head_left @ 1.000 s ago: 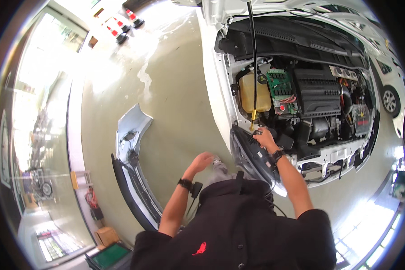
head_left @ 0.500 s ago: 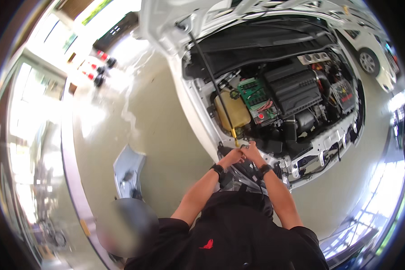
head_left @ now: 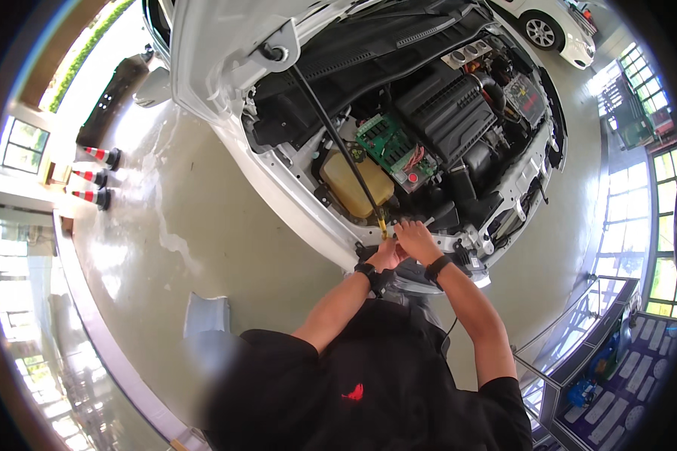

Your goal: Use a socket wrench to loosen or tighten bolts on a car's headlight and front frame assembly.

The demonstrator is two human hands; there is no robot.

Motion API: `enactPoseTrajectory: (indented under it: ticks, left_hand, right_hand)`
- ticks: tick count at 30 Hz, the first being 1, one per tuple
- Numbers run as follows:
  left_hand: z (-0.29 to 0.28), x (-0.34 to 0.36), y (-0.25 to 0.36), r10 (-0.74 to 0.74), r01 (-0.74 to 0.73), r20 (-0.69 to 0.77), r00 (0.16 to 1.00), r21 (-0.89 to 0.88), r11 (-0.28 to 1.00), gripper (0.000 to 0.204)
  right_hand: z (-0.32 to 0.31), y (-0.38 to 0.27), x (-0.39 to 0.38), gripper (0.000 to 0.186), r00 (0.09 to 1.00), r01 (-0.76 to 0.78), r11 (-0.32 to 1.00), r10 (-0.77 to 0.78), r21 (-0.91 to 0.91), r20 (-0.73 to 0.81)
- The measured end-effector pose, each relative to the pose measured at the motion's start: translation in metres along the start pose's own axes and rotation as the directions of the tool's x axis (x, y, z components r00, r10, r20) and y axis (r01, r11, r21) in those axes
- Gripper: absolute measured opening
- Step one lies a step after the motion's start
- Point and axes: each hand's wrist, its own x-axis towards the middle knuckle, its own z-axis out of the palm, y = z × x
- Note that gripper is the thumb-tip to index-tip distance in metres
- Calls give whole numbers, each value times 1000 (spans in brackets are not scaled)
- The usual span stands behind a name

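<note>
My left hand (head_left: pixel 385 257) and my right hand (head_left: pixel 417 240) are close together at the front corner of a white car's engine bay. Both have bent fingers, and whatever is between them is too small or hidden to name. Just beyond the fingertips is the yellow lower end of a black hood prop rod (head_left: pixel 329 126), which slants up to the raised hood. Beside the hands lies the metal front crossmember (head_left: pixel 446 242). A yellowish plastic fluid tank (head_left: pixel 356 186) sits just past the rod's lower end.
A green circuit board (head_left: pixel 390 144) and a black engine cover (head_left: pixel 450 113) fill the bay. The raised white hood (head_left: pixel 226 56) hangs over its far left. On the floor stand traffic cones (head_left: pixel 92 197) and a pale body panel (head_left: pixel 207 313). A metal-framed bench (head_left: pixel 553 395) is at lower right.
My view has turned, so the car appears shifted left and more of the right side shows. My right hand now reaches over farther, back up, next to the left; both stay at the corner.
</note>
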Motion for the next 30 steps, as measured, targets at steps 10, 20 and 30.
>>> enactPoseTrajectory:
  ticks: [10, 20, 30]
  left_hand:
    - [2, -5, 9, -2, -6, 58, 998, 141, 990, 23]
    - [-18, 20, -6, 71, -75, 55, 996, 61, 995, 18]
    - [0, 8, -11, 37, -74, -102, 994, -387, 919, 16]
  right_hand:
    - [-6, -2, -1, 33, 998, 4, 996, -11, 94, 69]
    - [-29, 18, -29, 43, 937, -293, 779, 120, 554, 328]
    - [10, 32, -101, 61, 836, -498, 441, 16, 746, 548]
